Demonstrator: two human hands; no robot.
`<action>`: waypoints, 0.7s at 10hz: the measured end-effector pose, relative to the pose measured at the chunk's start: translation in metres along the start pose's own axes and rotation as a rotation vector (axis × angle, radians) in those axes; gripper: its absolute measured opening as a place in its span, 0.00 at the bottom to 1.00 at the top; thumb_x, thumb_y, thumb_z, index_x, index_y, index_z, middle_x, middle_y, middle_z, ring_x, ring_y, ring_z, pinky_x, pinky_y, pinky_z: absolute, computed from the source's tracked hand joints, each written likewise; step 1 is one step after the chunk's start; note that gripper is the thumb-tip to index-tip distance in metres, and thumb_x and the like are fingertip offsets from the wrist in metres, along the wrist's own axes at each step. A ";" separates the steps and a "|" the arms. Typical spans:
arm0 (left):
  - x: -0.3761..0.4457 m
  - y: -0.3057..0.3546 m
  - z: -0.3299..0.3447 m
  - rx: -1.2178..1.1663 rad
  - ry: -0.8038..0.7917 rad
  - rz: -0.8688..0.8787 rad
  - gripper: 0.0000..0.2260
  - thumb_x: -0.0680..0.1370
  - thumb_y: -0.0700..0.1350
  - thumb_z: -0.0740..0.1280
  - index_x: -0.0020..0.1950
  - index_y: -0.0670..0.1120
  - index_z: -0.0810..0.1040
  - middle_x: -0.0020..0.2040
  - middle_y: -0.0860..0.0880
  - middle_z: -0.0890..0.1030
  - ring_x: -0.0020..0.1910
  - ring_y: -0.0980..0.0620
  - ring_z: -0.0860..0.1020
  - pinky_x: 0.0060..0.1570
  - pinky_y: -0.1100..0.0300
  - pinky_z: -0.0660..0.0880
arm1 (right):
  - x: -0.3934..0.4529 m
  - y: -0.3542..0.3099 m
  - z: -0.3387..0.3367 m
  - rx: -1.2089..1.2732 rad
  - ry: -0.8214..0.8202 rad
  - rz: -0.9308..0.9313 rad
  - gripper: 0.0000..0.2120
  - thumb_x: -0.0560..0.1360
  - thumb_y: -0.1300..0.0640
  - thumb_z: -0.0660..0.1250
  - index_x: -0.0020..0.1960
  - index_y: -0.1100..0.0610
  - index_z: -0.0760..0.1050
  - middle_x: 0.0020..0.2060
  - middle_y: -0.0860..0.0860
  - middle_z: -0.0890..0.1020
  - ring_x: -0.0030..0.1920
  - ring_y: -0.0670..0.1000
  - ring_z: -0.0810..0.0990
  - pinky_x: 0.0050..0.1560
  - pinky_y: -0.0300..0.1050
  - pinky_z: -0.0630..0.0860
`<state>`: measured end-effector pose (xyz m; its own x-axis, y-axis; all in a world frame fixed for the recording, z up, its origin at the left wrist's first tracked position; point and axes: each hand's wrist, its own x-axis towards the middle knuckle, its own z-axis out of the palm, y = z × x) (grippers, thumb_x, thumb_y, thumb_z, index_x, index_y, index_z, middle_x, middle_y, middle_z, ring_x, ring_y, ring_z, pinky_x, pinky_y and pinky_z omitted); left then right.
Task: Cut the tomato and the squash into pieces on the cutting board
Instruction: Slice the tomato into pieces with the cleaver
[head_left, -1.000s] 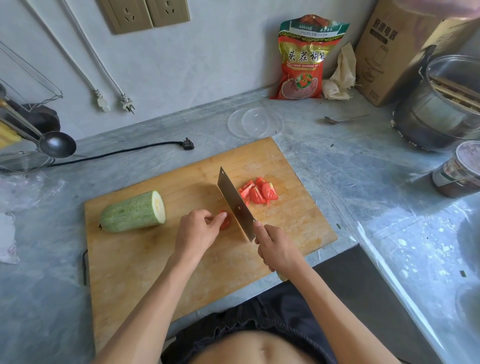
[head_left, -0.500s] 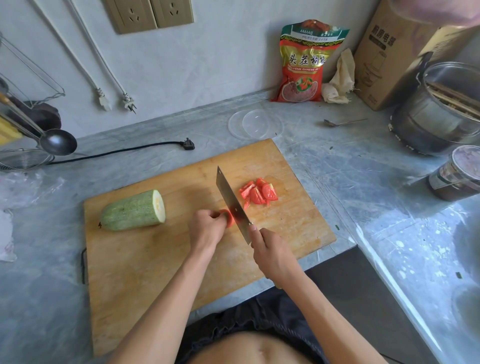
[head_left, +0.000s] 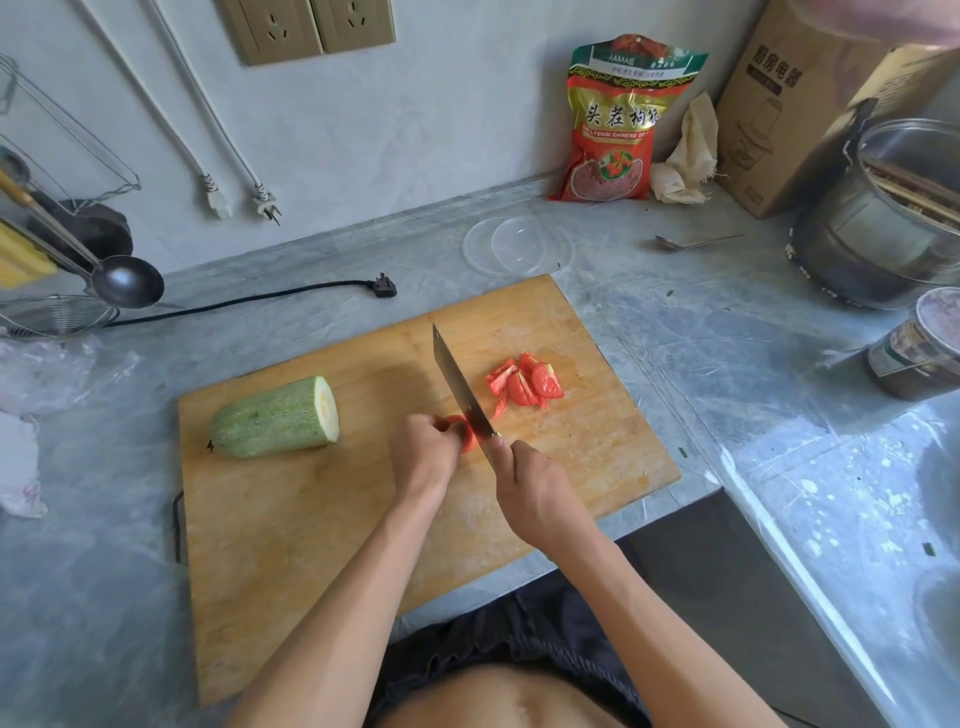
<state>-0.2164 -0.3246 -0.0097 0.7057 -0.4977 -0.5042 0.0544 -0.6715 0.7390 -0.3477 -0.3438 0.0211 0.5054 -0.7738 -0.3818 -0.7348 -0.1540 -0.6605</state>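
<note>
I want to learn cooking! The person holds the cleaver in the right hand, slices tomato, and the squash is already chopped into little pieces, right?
Not quite. The head view shows the squash uncut, one big piece on the cutting board. The right hand does hold the cleaver, slicing the tomato.

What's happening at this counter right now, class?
A person is cutting a tomato on a wooden cutting board. The right hand holds a cleaver, its blade down on the tomato piece that the left hand steadies. Cut tomato pieces lie right of the blade. The squash lies uncut at the board's left.
</note>
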 end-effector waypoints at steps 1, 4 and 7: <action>0.001 0.000 0.001 -0.002 0.006 0.009 0.12 0.73 0.45 0.71 0.36 0.37 0.82 0.28 0.47 0.75 0.28 0.50 0.69 0.30 0.59 0.65 | -0.008 0.000 0.000 -0.064 -0.012 0.028 0.21 0.83 0.43 0.47 0.50 0.58 0.69 0.42 0.55 0.77 0.41 0.55 0.75 0.43 0.46 0.70; 0.003 -0.001 0.001 0.025 -0.010 0.030 0.12 0.73 0.46 0.71 0.37 0.38 0.82 0.28 0.46 0.76 0.28 0.50 0.70 0.30 0.59 0.65 | 0.005 -0.003 -0.007 -0.067 -0.054 0.026 0.22 0.83 0.43 0.46 0.49 0.57 0.71 0.36 0.52 0.73 0.39 0.54 0.74 0.40 0.44 0.71; 0.004 -0.002 0.001 0.048 0.021 0.037 0.12 0.73 0.46 0.71 0.35 0.39 0.82 0.35 0.39 0.83 0.28 0.49 0.73 0.30 0.58 0.68 | 0.008 -0.012 -0.013 0.060 0.012 0.074 0.19 0.83 0.46 0.46 0.49 0.55 0.71 0.32 0.50 0.72 0.30 0.48 0.68 0.30 0.38 0.64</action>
<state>-0.2142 -0.3262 -0.0134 0.7213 -0.5114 -0.4671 -0.0056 -0.6787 0.7344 -0.3405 -0.3556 0.0345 0.4451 -0.7893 -0.4230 -0.7412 -0.0596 -0.6687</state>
